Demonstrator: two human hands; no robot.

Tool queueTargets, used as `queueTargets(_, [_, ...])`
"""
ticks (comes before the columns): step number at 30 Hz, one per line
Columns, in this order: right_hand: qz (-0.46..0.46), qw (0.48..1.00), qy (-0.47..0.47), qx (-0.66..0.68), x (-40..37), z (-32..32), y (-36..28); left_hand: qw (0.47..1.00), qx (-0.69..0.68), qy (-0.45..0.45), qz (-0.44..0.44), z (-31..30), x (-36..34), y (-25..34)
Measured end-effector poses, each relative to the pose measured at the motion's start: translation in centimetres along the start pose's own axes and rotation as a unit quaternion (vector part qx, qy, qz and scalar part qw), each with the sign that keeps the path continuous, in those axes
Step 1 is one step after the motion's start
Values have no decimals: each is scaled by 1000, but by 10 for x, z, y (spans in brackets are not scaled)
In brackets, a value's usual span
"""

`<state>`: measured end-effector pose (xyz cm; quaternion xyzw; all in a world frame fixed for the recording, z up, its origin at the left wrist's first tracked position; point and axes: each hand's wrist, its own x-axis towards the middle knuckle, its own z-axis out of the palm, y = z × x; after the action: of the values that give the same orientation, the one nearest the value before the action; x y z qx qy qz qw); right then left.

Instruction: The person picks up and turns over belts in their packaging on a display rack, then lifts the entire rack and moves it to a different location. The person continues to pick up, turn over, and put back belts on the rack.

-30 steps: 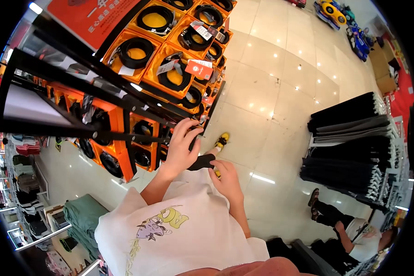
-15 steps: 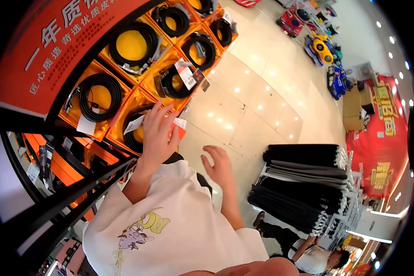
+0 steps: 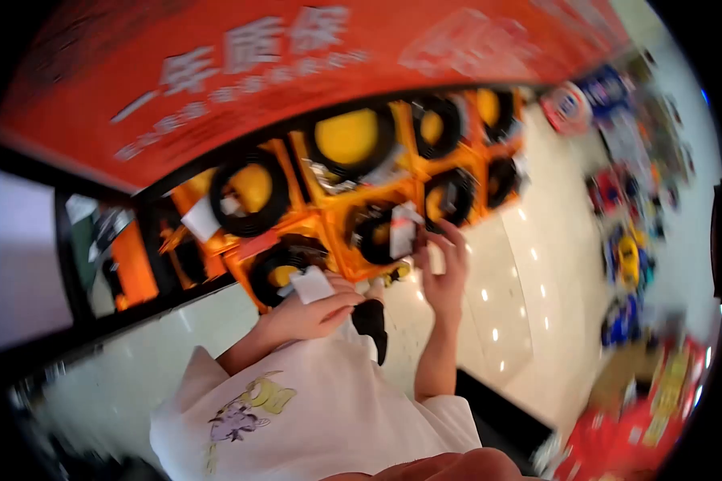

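Observation:
My left hand (image 3: 311, 315) is at the front edge of an orange box holding a coiled black belt (image 3: 266, 276). Its fingers are bent around a white tag (image 3: 311, 284), which covers part of the hand. Farther right, my right hand (image 3: 445, 268) is raised with thumb and fingers apart. Its fingertips are right at a small dark tag beside a white price tag (image 3: 403, 232). That price tag stands over another coiled belt (image 3: 369, 238) in its orange box. Motion blurs both hands.
More boxed belts (image 3: 451, 196) fill the display behind my hands, below a large red sign (image 3: 257, 56) with white lettering. A black frame (image 3: 64, 172) runs along the left. Colourful toy vehicles (image 3: 626, 256) stand across the tiled floor (image 3: 497, 280), and a red banner (image 3: 642, 425) is at lower right.
My view has turned toward the display. My right hand has gone from hanging free over the floor to the price tag. My left hand has drawn back to the box front with a white tag.

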<state>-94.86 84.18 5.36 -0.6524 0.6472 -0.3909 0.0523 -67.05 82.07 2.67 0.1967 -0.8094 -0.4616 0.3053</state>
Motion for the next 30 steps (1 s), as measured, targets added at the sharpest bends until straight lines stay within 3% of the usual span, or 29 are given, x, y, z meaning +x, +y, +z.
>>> queueTargets(2, [-31, 998, 3, 56, 25, 0, 40, 997, -51, 49, -29, 5, 3, 9])
queueTargets(3, [16, 993, -16, 116, 40, -2, 49, 995, -52, 73, -37, 10, 3, 12])
queueTargets(5, [-158, 987, 22, 17, 81, -3, 75, 989, -48, 113, -78, 12, 5, 14])
queueTargets(6, [-149, 987, 20, 52, 93, -3, 85, 984, -56, 126, -111, 15, 9, 21])
queueTargets(7, [-153, 982, 13, 109, 106, -3, 77, 967, -61, 139, -206, 12, 17, 40])
queueTargets(8, [-166, 975, -2, 150, 115, -1, 77, 961, -2, 231, -150, 24, 19, 35])
queueTargets(11, [-244, 937, -104, 229, 128, 13, 58, 888, 96, 404, -197, 46, 35, 48])
queueTargets(14, [-259, 881, -223, 329, 113, 26, 40, 802, 149, 505, -280, 70, 46, 59])
queueTargets(16, [-240, 827, -320, 396, 101, 27, 35, 740, 279, 553, -262, 90, 58, 60])
queueTargets(18, [-341, 792, -330, 385, 101, 30, 41, 698, 360, 548, -290, 110, 70, 66])
queueTargets(20, [-382, 774, -339, 375, 105, 31, 51, 671, 406, 540, -306, 131, 80, 70])
queueTargets(26, [-380, 745, -383, 392, 127, 23, 71, 626, 391, 569, -364, 226, 110, 67])
queueTargets(30, [-411, 742, -341, 405, 122, 14, 81, 602, 366, 577, -414, 277, 135, 75])
